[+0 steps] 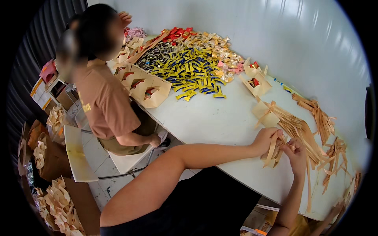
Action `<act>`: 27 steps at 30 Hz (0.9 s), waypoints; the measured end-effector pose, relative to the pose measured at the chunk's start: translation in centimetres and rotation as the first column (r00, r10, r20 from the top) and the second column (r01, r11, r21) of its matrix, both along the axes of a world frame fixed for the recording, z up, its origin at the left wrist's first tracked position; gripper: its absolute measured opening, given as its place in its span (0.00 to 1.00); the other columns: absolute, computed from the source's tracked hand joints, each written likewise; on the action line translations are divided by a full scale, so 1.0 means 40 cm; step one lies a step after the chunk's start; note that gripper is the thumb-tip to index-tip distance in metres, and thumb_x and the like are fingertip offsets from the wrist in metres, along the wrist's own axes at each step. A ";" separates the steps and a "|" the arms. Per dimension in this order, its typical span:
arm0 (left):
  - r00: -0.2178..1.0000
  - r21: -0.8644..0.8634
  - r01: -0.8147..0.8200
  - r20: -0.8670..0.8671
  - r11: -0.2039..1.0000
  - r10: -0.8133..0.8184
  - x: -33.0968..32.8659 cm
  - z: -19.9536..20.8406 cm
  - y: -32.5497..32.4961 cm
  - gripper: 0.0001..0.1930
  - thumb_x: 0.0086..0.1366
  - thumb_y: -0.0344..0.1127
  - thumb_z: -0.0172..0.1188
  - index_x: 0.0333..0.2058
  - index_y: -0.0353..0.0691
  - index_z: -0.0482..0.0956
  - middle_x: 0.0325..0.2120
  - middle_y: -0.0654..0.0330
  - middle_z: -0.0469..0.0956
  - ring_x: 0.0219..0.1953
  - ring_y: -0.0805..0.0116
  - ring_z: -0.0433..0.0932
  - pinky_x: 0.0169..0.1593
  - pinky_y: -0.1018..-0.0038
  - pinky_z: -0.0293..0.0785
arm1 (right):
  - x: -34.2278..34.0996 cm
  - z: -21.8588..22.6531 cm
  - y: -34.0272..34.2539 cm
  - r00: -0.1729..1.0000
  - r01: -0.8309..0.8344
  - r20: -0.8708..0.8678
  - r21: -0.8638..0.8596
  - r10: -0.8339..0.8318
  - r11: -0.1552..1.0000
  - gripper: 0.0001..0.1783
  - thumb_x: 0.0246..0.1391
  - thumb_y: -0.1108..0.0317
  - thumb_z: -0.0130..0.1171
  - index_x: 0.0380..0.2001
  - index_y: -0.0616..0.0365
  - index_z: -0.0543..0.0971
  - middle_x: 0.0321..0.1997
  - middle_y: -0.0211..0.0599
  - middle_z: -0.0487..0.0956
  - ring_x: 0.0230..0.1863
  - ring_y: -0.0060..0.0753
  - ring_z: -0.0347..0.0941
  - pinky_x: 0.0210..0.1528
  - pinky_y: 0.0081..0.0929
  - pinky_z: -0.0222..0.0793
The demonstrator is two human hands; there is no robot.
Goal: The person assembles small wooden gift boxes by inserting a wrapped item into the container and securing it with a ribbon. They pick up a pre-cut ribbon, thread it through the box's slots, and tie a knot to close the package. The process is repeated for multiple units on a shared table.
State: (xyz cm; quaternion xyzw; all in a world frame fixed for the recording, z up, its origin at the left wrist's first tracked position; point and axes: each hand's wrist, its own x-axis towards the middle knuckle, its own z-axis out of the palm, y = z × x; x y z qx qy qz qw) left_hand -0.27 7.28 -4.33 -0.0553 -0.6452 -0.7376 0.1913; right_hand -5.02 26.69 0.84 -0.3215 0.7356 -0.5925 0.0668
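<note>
Held paper piece [277, 156]: partly covered by ribbon [271, 151] and left hand [265, 142]
Right hand [296, 153]: grip detail too small to tell
Seated co-worker [108, 100]: head blurred
Cardboard box [86, 206]: cut off by lower edge

Tan ribbon [270, 150] in hanging loop

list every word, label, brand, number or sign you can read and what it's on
No text can be read.
Brown short-sleeved T-shirt: yellow print, too blurred.
Small yellow-and-blue wrapped pieces: any print too small.
Small shiny red wrapped pieces: any print too small.
Long flat tan ribbons: no print visible.
</note>
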 end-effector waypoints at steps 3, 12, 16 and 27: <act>0.998 0.045 0.052 0.045 0.998 -0.054 -0.015 -0.023 0.012 0.17 0.81 0.41 0.55 0.37 0.32 0.83 0.28 0.63 0.82 0.31 0.76 0.76 0.37 0.74 0.74 | -0.020 -0.027 0.005 0.953 -0.068 0.272 -0.225 0.129 0.972 0.17 0.74 0.64 0.60 0.26 0.50 0.72 0.31 0.21 0.71 0.37 0.15 0.68 0.49 0.24 0.69; 0.995 0.261 -0.103 0.042 0.960 0.095 -0.096 -0.117 -0.026 0.13 0.80 0.37 0.58 0.52 0.35 0.86 0.40 0.64 0.84 0.41 0.74 0.79 0.48 0.74 0.78 | -0.096 -0.029 0.058 0.614 0.155 0.701 -0.556 0.361 0.817 0.18 0.78 0.57 0.55 0.29 0.40 0.69 0.18 0.12 0.51 0.18 0.14 0.46 0.27 0.22 0.50; 0.980 -0.008 -0.180 0.083 0.984 0.180 -0.059 -0.048 -0.053 0.19 0.82 0.44 0.54 0.51 0.32 0.85 0.39 0.63 0.85 0.41 0.73 0.79 0.49 0.73 0.78 | -0.131 -0.013 0.100 0.795 0.070 0.602 0.028 -0.072 0.997 0.20 0.75 0.57 0.59 0.26 0.42 0.66 0.19 0.13 0.53 0.20 0.14 0.46 0.26 0.22 0.49; 0.975 -0.405 0.222 0.081 0.887 -0.207 -0.047 -0.011 -0.121 0.25 0.70 0.21 0.59 0.64 0.36 0.69 0.62 0.53 0.76 0.55 0.65 0.78 0.59 0.67 0.77 | -0.116 -0.054 0.069 0.872 0.328 -0.422 0.129 -0.248 0.936 0.13 0.57 0.72 0.70 0.42 0.59 0.78 0.43 0.34 0.76 0.47 0.30 0.72 0.51 0.31 0.69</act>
